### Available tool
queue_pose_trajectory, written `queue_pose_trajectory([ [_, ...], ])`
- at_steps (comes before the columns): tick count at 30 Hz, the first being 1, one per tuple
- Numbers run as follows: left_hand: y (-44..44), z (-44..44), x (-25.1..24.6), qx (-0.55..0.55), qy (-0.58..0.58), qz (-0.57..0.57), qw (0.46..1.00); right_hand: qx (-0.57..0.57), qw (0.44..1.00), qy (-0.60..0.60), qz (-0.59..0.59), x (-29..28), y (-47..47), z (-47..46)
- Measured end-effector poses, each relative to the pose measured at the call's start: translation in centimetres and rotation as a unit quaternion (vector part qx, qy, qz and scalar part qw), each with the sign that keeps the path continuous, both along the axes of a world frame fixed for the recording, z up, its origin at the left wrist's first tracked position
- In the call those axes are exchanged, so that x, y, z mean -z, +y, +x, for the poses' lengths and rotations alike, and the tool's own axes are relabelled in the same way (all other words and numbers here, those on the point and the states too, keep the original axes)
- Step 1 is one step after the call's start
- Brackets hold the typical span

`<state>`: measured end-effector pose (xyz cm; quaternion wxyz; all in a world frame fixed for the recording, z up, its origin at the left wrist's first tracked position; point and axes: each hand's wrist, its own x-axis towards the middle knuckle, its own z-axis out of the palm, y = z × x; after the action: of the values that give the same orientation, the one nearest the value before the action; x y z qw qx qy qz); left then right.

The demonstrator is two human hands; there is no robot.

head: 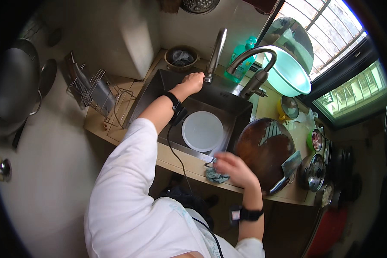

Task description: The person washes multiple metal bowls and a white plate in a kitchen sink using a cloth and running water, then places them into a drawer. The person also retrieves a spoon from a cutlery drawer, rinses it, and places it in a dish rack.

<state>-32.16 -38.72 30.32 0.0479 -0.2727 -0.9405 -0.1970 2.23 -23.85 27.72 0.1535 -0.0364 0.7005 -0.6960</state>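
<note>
My left hand point(192, 82) reaches over the far wall of the steel sink point(227, 98), beside a steel water pipe or second spout point(216, 51); whether it grips anything there I cannot tell. A round whitish basin point(202, 131) sits on the sink floor. Blurred, my right hand point(229, 164) hovers near the front edge of the counter, over a grey-green cloth point(216, 175), with its fingers partly curled. Close to its right lies a round wooden chopping board point(261, 148), and a cleaver point(287, 171) rests across the board's edge. A curved faucet point(256, 77) stands behind the sink.
Behind the sink are a brown strainer bowl point(180, 58), a green soap bottle point(242, 61) and a mint basin point(288, 74). A wire knife rack point(100, 93) stands at left. A yellow mug point(287, 109), a green bowl point(315, 140) and steel bowls point(313, 172) line the right. A black cable point(182, 164) hangs from my left wrist.
</note>
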Motion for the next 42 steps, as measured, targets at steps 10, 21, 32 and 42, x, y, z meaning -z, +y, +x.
queue_pose_trajectory([
  [10, 1.3, 7.6, 6.4, -0.053, -0.451, 0.575, 0.681, 0.297, 0.940, -0.168, -0.010, 2.5, -9.0, -19.1],
  [21, 0.5, 6.5, 7.4, 0.008, -0.087, 0.199, 0.976, 0.294, 0.901, -0.234, -0.215, 2.0, -8.2, -17.1],
  [32, -4.9, 4.0, 5.6, 0.065, -0.207, -0.059, 0.974, 0.260, 0.885, 0.035, 0.385, 3.0, -9.8, -19.9],
  [42, -1.7, -7.0, 4.1, 0.038, -0.059, 0.181, 0.981, 0.204, 0.735, -0.125, 0.634, -3.2, -10.3, -16.2],
])
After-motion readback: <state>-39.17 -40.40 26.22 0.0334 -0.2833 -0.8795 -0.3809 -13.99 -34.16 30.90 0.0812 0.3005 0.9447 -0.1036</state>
